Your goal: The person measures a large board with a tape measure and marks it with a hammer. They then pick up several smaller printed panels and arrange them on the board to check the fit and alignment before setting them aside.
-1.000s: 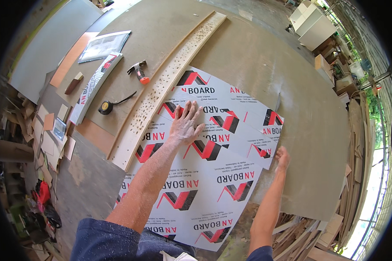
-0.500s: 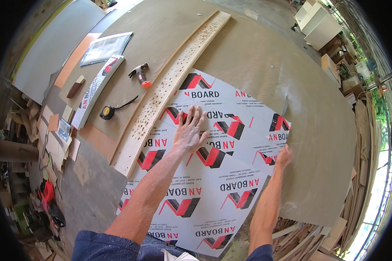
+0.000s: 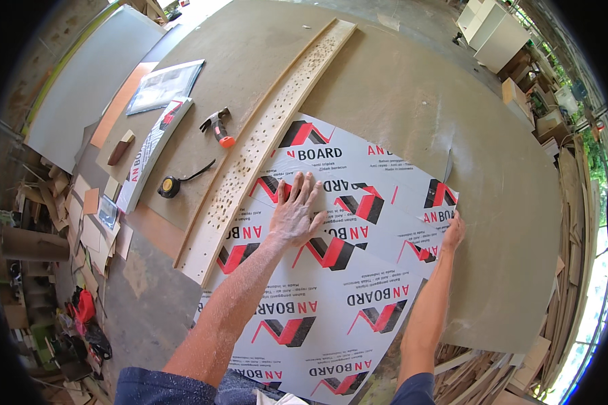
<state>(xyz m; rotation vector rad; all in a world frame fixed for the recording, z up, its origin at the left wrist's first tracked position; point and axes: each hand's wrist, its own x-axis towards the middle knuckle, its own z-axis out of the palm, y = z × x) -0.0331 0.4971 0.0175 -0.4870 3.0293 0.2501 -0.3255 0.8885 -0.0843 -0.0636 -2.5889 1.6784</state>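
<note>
A white board (image 3: 378,270) printed with red and black zigzag marks lies before me on the large brown tabletop, its near end reaching toward my body. My left hand (image 3: 297,210) rests on its upper middle, palm down with fingers spread. At the right edge, close to the far right corner, my right hand (image 3: 454,233) has its fingers curled round the board's edge; the fingertips are partly hidden. Just beyond that corner a thin grey curved strip (image 3: 448,165) sticks up; what it belongs to is unclear. Pale dust covers my left forearm.
Along the board's left side runs a long plank (image 3: 270,121) full of small holes. Left of it lie a claw hammer (image 3: 217,127), a tape measure (image 3: 170,186), a narrow printed strip (image 3: 154,152) and a clear-covered sheet (image 3: 165,86). Wood offcuts (image 3: 574,256) pile up at right.
My right hand has slid a little farther up the board's right edge, nearer the corner. My left hand keeps its place on the board. The whole view has shifted slightly.
</note>
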